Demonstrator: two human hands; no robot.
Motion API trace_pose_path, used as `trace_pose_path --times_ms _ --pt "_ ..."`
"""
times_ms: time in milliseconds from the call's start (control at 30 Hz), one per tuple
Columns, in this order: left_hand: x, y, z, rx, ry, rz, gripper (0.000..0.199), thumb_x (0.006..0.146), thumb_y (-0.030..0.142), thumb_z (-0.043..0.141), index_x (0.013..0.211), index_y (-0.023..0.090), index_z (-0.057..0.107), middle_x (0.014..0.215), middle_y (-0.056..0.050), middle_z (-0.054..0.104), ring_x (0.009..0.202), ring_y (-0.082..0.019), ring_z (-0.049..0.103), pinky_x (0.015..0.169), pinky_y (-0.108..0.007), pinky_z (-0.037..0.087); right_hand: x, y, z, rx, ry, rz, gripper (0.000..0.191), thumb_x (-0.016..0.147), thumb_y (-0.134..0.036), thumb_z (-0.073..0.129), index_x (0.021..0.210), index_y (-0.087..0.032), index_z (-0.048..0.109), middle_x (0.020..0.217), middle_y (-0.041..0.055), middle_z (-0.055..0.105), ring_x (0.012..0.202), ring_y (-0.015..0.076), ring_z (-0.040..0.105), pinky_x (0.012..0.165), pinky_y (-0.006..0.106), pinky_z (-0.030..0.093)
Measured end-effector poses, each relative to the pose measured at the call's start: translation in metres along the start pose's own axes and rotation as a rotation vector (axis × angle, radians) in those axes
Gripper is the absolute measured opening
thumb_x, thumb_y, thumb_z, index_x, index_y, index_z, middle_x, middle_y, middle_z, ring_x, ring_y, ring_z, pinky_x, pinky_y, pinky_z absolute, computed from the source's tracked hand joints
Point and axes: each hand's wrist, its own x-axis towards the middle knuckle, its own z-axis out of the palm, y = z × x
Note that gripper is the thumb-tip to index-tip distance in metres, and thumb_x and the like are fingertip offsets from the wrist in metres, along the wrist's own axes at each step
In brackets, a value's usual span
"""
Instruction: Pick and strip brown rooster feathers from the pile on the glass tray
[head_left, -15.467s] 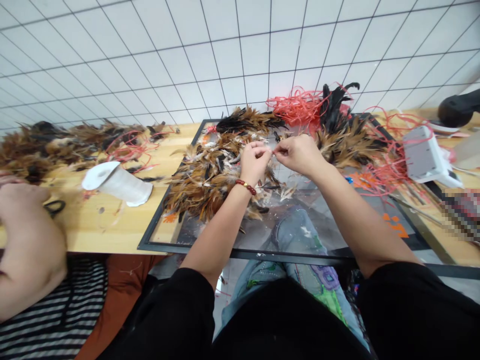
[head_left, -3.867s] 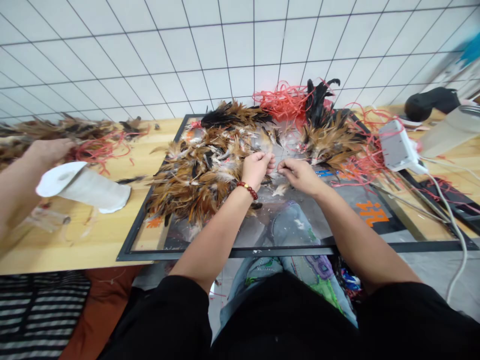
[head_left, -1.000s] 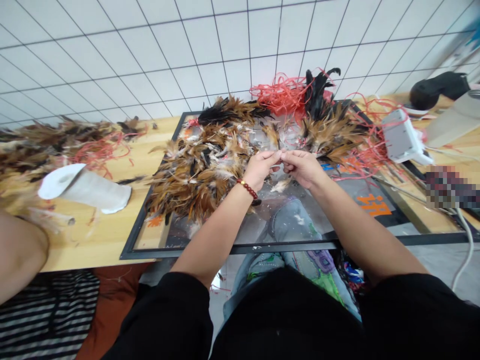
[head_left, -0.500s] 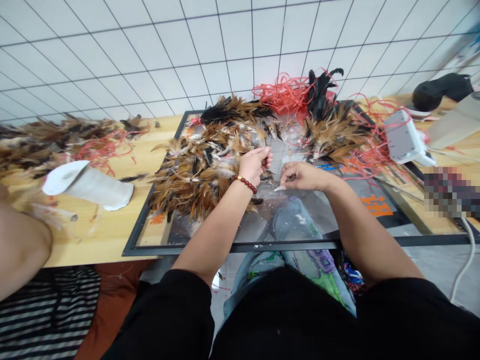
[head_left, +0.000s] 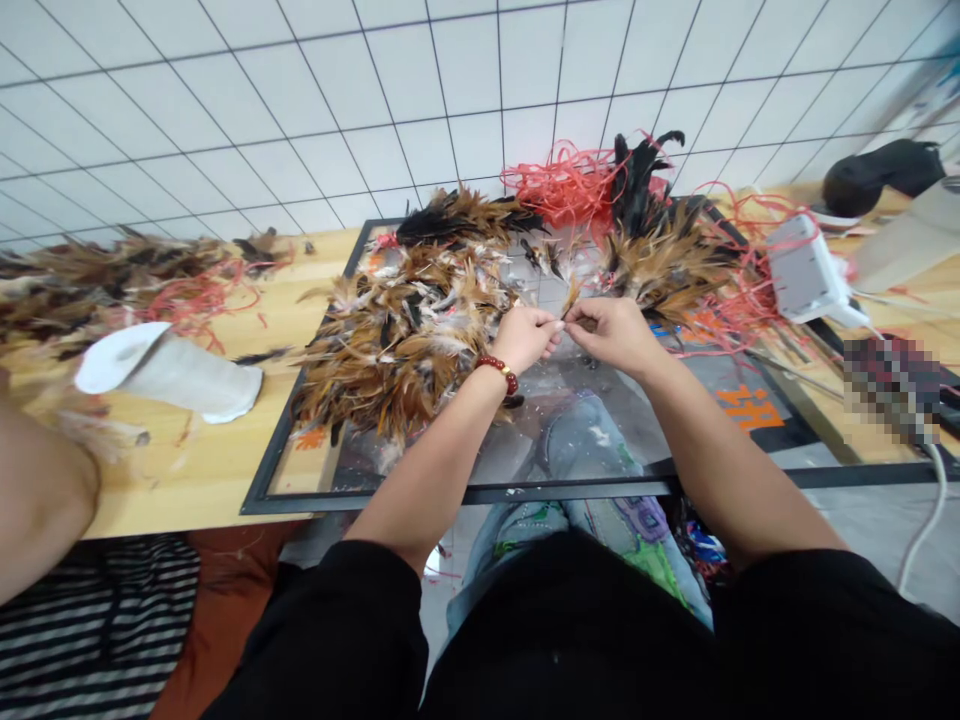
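My left hand (head_left: 527,337), with a red bead bracelet (head_left: 501,372) at the wrist, is closed in a pinch. Its fingertips meet those of my right hand (head_left: 609,330) above the glass sheet (head_left: 559,440). A small brown feather (head_left: 574,294) stands up from the pinched fingers of my right hand. What the left fingertips grip is hidden or too small to make out. Just left of my left hand spreads a big heap of brown feathers (head_left: 397,350). Behind my right hand lies another bunch of brown feathers (head_left: 667,260).
Tangled red ribbon (head_left: 562,185) and black feathers (head_left: 634,185) lie at the back by the tiled wall. A white spool (head_left: 180,370) rests at left, near another person's arm (head_left: 45,490). A white box (head_left: 806,270) stands at right with a cable (head_left: 934,520).
My hands have come together: the right moved up and left, and the left slightly down and right. A brown feather now shows at my right fingers; the white tuft there is gone from view.
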Motion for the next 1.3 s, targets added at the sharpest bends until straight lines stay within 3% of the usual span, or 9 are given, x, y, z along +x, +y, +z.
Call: trace_pose_path --times_ms 133,267,333,500,700,800,933,1167,1300 --pt "-0.001 0.002 -0.002 0.021 -0.047 -0.030 0.028 0.086 0.009 0.061 0.058 0.012 0.060 0.051 0.000 0.058 0.041 -0.006 0.052 0.047 -0.018 0.043 0.003 0.004 0.004 0.059 0.152 -0.031 0.014 0.080 -0.024 0.059 0.079 -0.019 0.072 0.078 0.0050 0.072 0.072 0.0188 0.064 0.070 0.031 0.048" --pt "-0.003 0.005 -0.004 -0.167 -0.023 -0.074 0.024 0.089 0.010 0.058 0.066 0.012 0.062 0.052 0.001 0.058 0.040 -0.005 0.050 0.045 -0.018 0.040 0.007 0.015 -0.001 0.146 0.434 0.130 0.019 0.084 -0.027 0.058 0.093 -0.020 0.073 0.088 0.0057 0.074 0.076 0.0192 0.067 0.072 0.034 0.052" --pt "-0.003 0.007 -0.006 -0.285 -0.017 -0.092 0.022 0.091 0.011 0.055 0.070 0.012 0.062 0.055 0.001 0.059 0.042 -0.006 0.052 0.044 -0.018 0.039 0.008 0.023 -0.008 0.130 0.490 0.219 0.021 0.084 -0.026 0.058 0.097 -0.019 0.072 0.088 0.0065 0.074 0.075 0.0191 0.067 0.072 0.034 0.053" --pt "-0.002 0.009 -0.011 -0.539 0.076 -0.089 0.020 0.094 0.012 0.053 0.076 0.011 0.061 0.053 0.003 0.055 0.042 -0.003 0.048 0.045 -0.016 0.037 0.004 0.040 -0.023 -0.074 0.192 0.293 0.015 0.075 -0.021 0.066 0.085 -0.019 0.075 0.079 0.0052 0.072 0.074 0.0207 0.067 0.075 0.036 0.052" --pt "0.001 0.010 -0.014 -0.704 0.127 -0.097 0.020 0.094 0.012 0.053 0.076 0.010 0.061 0.057 0.002 0.057 0.046 -0.003 0.050 0.050 -0.015 0.041 0.001 0.044 -0.022 -0.040 -0.284 0.019 0.020 0.073 -0.020 0.065 0.088 -0.022 0.078 0.087 0.0043 0.072 0.082 0.0195 0.066 0.081 0.033 0.049" --pt "0.000 0.011 -0.013 -0.704 0.109 -0.100 0.020 0.094 0.012 0.053 0.076 0.010 0.061 0.058 0.001 0.058 0.046 -0.003 0.051 0.051 -0.016 0.042 0.003 0.044 -0.016 -0.039 -0.417 -0.059 0.014 0.075 -0.022 0.065 0.083 -0.022 0.076 0.083 0.0043 0.070 0.083 0.0199 0.064 0.083 0.032 0.048" --pt "-0.003 0.011 -0.008 -0.612 0.084 -0.117 0.021 0.094 0.011 0.053 0.074 0.010 0.060 0.057 0.001 0.059 0.047 -0.004 0.053 0.052 -0.017 0.043 0.004 0.039 -0.008 -0.121 -0.358 -0.086 0.014 0.078 -0.015 0.055 0.077 -0.019 0.069 0.081 0.0072 0.067 0.081 0.0211 0.062 0.081 0.033 0.047" --pt "-0.005 0.005 0.003 -0.406 0.056 -0.134 0.021 0.090 0.010 0.057 0.070 0.010 0.060 0.059 -0.001 0.063 0.050 -0.007 0.060 0.057 -0.020 0.050 0.003 0.018 0.000 -0.085 -0.031 -0.133 0.016 0.082 -0.016 0.049 0.083 -0.019 0.065 0.084 0.0072 0.071 0.080 0.0209 0.064 0.076 0.032 0.047" --pt "-0.005 0.004 0.002 -0.397 0.007 -0.155 0.017 0.088 0.012 0.063 0.071 0.010 0.060 0.060 -0.003 0.066 0.051 -0.008 0.062 0.058 -0.021 0.052 0.003 0.012 0.001 -0.111 0.022 -0.192 0.017 0.083 -0.015 0.048 0.084 -0.020 0.064 0.085 0.0067 0.071 0.082 0.0209 0.064 0.077 0.031 0.047"
